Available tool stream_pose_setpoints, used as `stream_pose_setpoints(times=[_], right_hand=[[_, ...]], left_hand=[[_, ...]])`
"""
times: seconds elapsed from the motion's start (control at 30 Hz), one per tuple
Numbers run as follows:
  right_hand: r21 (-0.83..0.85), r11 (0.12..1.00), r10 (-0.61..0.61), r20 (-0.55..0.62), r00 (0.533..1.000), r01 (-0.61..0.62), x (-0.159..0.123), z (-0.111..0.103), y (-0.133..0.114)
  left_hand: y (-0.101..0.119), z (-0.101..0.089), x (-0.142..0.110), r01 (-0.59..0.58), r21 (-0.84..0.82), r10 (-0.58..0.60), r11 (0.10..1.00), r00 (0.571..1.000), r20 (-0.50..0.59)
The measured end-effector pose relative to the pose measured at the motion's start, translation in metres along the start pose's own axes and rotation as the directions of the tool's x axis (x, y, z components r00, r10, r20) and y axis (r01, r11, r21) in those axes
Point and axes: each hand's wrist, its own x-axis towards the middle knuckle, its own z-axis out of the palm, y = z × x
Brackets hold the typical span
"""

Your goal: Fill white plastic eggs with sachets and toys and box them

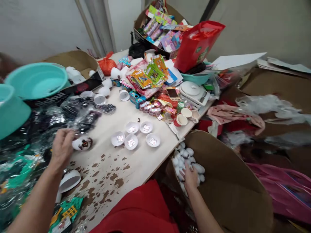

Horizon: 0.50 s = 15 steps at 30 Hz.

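Observation:
At the left, my left hand [63,145] is closed with its fingers curled in. Whatever it may pinch is hidden. Right beside its fingertips lies a white egg-shaped piece [81,144] with dark and orange markings. My right hand [190,176] reaches down into a cardboard box [225,181] below the table edge, fingers spread over a heap of white egg shapes [185,153]. Between the hands, several white half shells [146,127] stand open side up on the table, each with a small pink-and-white packet [131,142] inside.
Clear plastic bags with dark contents [80,111] and green packages [69,210] crowd the left. Turquoise basins [39,81] stand behind them. Candy packets [153,72], paper cups [181,119], a white scale [193,92] and a red bag [198,47] fill the far side.

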Motion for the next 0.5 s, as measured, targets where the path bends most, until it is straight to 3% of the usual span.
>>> stream_pose_setpoints(times=[0.07,0.13,0.17,0.2,0.27,0.3,0.33,0.37,0.4,0.47,0.5], right_hand=[[0.042,0.996,-0.08,-0.006,0.997,0.081,-0.032,0.034,-0.029],[0.179,0.972,-0.193,0.222,0.956,0.154,-0.074,0.073,-0.061],[0.26,0.958,-0.218,0.378,0.9,0.123,-0.095,0.092,-0.076],[0.333,0.942,-0.221,0.503,0.835,0.049,-0.114,0.112,-0.088],[0.404,0.905,-0.181,0.655,0.733,-0.137,-0.141,0.149,-0.105],[0.419,0.882,-0.156,0.689,0.708,-0.213,-0.148,0.165,-0.109],[0.425,0.864,-0.121,0.696,0.708,-0.271,-0.151,0.179,-0.11],[0.433,0.846,-0.083,0.682,0.727,-0.31,-0.151,0.19,-0.11],[0.447,0.832,-0.046,0.645,0.763,-0.329,-0.15,0.198,-0.108],[0.483,0.817,0.014,0.53,0.848,-0.316,-0.148,0.206,-0.102],[0.489,0.823,0.027,0.472,0.881,-0.287,-0.149,0.206,-0.098]], left_hand=[[0.015,-0.008,-0.027,-0.08,-0.159,0.096,0.984,0.991,0.093],[0.036,-0.009,-0.056,-0.164,-0.216,0.207,0.963,0.959,0.194],[0.047,-0.008,-0.07,-0.216,-0.228,0.276,0.949,0.921,0.274],[0.058,-0.005,-0.085,-0.28,-0.253,0.358,0.926,0.864,0.355],[0.075,0.002,-0.113,-0.427,-0.337,0.543,0.839,0.686,0.483],[0.081,0.006,-0.126,-0.487,-0.372,0.613,0.79,0.619,0.49],[0.085,0.011,-0.137,-0.529,-0.385,0.654,0.756,0.597,0.464],[0.087,0.016,-0.147,-0.543,-0.375,0.66,0.751,0.622,0.42],[0.088,0.021,-0.155,-0.522,-0.352,0.628,0.777,0.687,0.365],[0.086,0.032,-0.165,-0.376,-0.32,0.466,0.87,0.839,0.281],[0.085,0.037,-0.167,-0.286,-0.326,0.379,0.901,0.885,0.272]])
